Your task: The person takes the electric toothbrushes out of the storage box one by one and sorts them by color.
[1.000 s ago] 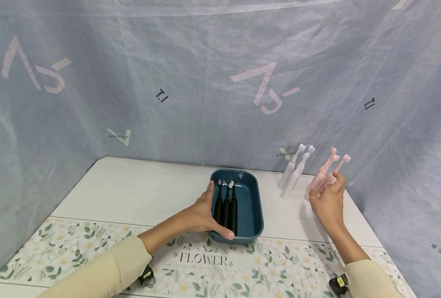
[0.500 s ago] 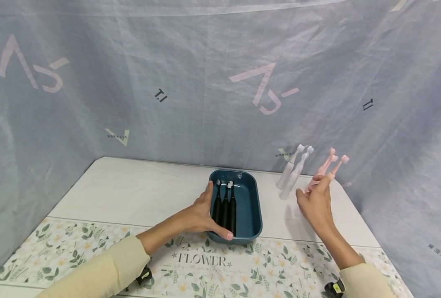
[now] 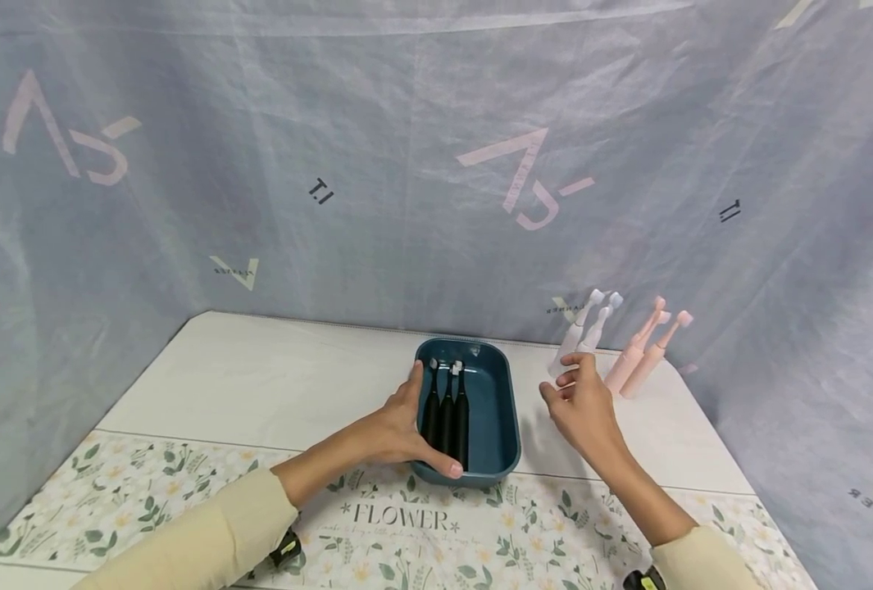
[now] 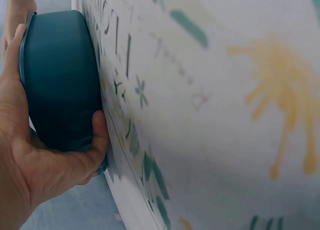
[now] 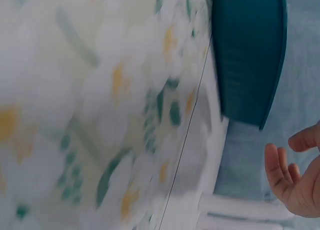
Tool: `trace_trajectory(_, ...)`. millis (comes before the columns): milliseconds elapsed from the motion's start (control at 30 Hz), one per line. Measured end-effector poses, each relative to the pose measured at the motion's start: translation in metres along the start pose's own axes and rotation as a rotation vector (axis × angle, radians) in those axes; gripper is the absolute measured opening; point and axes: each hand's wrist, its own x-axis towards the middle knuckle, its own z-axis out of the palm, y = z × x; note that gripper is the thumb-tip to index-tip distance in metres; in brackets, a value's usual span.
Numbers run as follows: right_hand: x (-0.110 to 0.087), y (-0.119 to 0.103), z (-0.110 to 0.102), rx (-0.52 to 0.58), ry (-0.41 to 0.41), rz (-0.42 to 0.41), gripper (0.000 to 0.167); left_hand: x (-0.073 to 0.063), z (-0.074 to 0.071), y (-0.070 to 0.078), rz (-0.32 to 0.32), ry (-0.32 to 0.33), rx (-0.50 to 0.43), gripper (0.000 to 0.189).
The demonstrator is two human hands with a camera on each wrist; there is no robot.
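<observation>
My left hand (image 3: 392,428) grips the left side of a dark teal tray (image 3: 493,422), thumb at the near rim. The left wrist view shows this hand (image 4: 45,155) curled against the tray's outer wall (image 4: 62,75). Three black electric toothbrushes (image 3: 447,418) lie side by side in the tray's left half, heads away from me. To the tray's right, my right hand (image 3: 587,418) holds nothing, fingers loosely bent. It partly covers several white electric toothbrushes (image 3: 570,340) standing upright. The right wrist view has the hand (image 5: 297,182) between the tray (image 5: 250,55) and white handles (image 5: 240,207).
Pink electric toothbrushes (image 3: 631,356) stand upright just right of the white ones. A grey printed curtain (image 3: 377,205) hangs behind and around the white table (image 3: 281,369). Along the front runs a floral strip (image 3: 156,492) with the word FLOWER.
The right hand has moved left, from the pink toothbrushes to in front of the white ones, leaving the pink ones standing. The left hand and tray have stayed put.
</observation>
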Motion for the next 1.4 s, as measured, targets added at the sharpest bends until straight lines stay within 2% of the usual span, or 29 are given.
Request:
trace_trajectory(300, -0.001, -0.027, 0.019, 0.062, -0.110, -0.038, 0.040, -0.001, 0.001, 0.001, 0.004, 0.007, -0.014, 0.175)
trace_trajectory(500, 0.000, -0.041, 0.034, 0.132, -0.194, -0.069, 0.041, 0.000, 0.002, 0.000, -0.013, -0.005, -0.005, 0.175)
trace_trajectory(633, 0.001, -0.047, 0.047, 0.150, -0.271, -0.062, 0.046, 0.001, 0.002, -0.002, -0.018, -0.015, 0.002, 0.173)
trace_trajectory(733, 0.001, -0.052, 0.056, 0.135, -0.327, -0.036, 0.052, 0.000, 0.002, -0.002, -0.019, -0.017, 0.002, 0.173)
trace_trajectory(867, 0.003, -0.059, 0.066, 0.061, -0.372, -0.013, 0.063, 0.000, 0.001, 0.000, -0.019, -0.010, 0.001, 0.173)
trace_trajectory(1033, 0.006, -0.068, 0.074, -0.056, -0.418, -0.025, 0.088, -0.001, -0.001, 0.002, -0.012, -0.012, -0.003, 0.172)
trace_trajectory(1133, 0.007, -0.072, 0.077, -0.076, -0.480, 0.011, 0.099, 0.000, -0.001, 0.002, -0.008, -0.015, -0.009, 0.172)
trace_trajectory(1400, 0.009, -0.077, 0.081, -0.121, -0.626, 0.119, 0.108, 0.000, -0.001, 0.001, -0.010, -0.015, -0.011, 0.172)
